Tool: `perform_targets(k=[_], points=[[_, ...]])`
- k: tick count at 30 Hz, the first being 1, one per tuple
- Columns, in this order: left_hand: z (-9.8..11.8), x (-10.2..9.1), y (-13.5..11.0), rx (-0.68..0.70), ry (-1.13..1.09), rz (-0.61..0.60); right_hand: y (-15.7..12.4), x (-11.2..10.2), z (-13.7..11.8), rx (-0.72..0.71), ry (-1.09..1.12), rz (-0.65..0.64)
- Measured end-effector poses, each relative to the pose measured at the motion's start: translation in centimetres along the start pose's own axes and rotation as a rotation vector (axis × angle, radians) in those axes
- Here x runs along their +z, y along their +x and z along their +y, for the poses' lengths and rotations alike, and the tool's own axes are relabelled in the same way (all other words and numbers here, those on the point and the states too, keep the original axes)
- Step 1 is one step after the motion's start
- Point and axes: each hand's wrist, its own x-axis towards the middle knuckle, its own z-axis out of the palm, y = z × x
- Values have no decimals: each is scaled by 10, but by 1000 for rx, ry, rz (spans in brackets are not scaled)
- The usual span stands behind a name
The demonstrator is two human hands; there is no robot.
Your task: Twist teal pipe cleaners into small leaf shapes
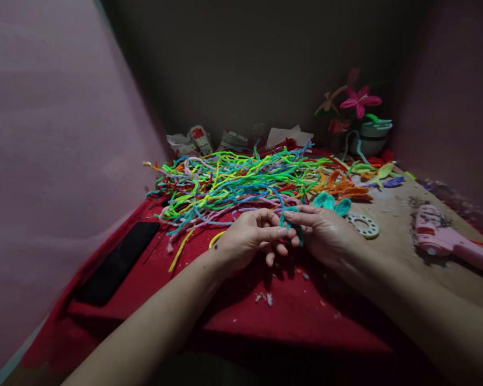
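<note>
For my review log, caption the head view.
Left hand and right hand hold a curved teal fuzzy piece above red fabric, near tangled multicoloured fuzzy stems.

Two hands [251, 236] [330, 230], one phone [118, 262], one pink glue gun [446, 245], one white ring [372, 229], one pot [372, 143], one pink flower [361, 101], fuzzy sticks [241, 179] too many to count

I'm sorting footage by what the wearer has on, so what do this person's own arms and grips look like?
The left grip and right grip are ungloved hands, with no ring showing. The left forearm and right forearm are bare: no sleeve, watch or bracelet shows. A small dark spot marks the left wrist.
</note>
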Motion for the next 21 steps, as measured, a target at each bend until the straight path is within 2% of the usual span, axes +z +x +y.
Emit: perform_targets(k=[7,11,15,18,21], points=[[1,6,0,29,123,45,0,1,-4,41,-1,12],[2,5,0,-14,172,52,-2,5,-5,27,-11,70],[4,3,-2,-63,126,69,-3,5,-5,-26,-35,86],[6,0,-3,-92,64,24,-3,3,-4,-47,-58,32],[7,0,-2,-103,4,-71,-2,1,-3,-60,-75,-18]])
